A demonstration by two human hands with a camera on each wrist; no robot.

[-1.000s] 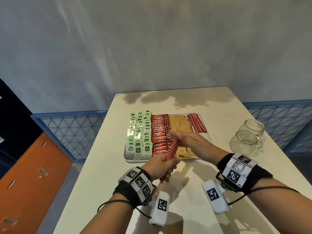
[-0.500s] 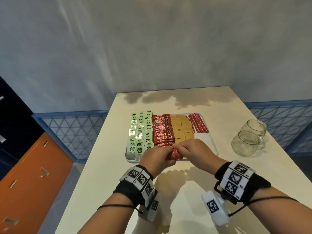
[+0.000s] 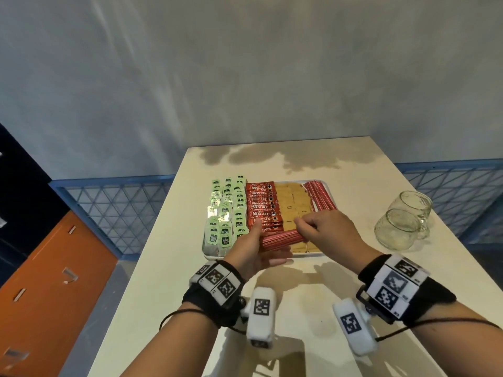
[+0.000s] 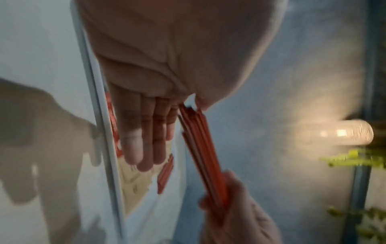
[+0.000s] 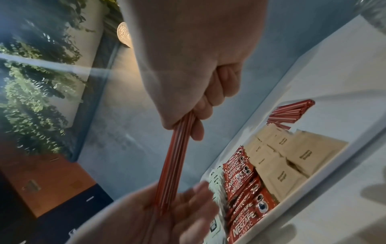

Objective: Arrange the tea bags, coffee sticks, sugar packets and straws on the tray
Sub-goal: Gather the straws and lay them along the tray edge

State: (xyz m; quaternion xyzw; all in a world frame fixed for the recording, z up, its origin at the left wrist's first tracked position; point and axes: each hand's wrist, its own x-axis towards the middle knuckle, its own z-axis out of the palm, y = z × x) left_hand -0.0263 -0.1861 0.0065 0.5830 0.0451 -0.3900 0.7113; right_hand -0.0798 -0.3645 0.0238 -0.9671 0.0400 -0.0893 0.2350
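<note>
I hold a bundle of red straws (image 3: 280,239) level over the near end of the white tray (image 3: 310,255). My right hand (image 3: 324,232) grips its right end in a fist (image 5: 198,74). My left hand (image 3: 253,246) is flat, fingers (image 4: 146,132) straight, palm against the bundle's left ends (image 4: 204,156). On the tray lie green tea bags (image 3: 223,213) at left, then red coffee sticks (image 3: 262,202), brown sugar packets (image 3: 294,202), and more red straws (image 3: 319,197) at the far right.
Two glass mugs (image 3: 400,229) stand on the pale table (image 3: 299,295) to the right of the tray. The table's left edge drops to a blue mesh rail (image 3: 114,208) and an orange cabinet (image 3: 49,268).
The straw bundle went from a steep slant in front of the tray to level over its near end. My left hand let go its grip and now lies flat against the ends.
</note>
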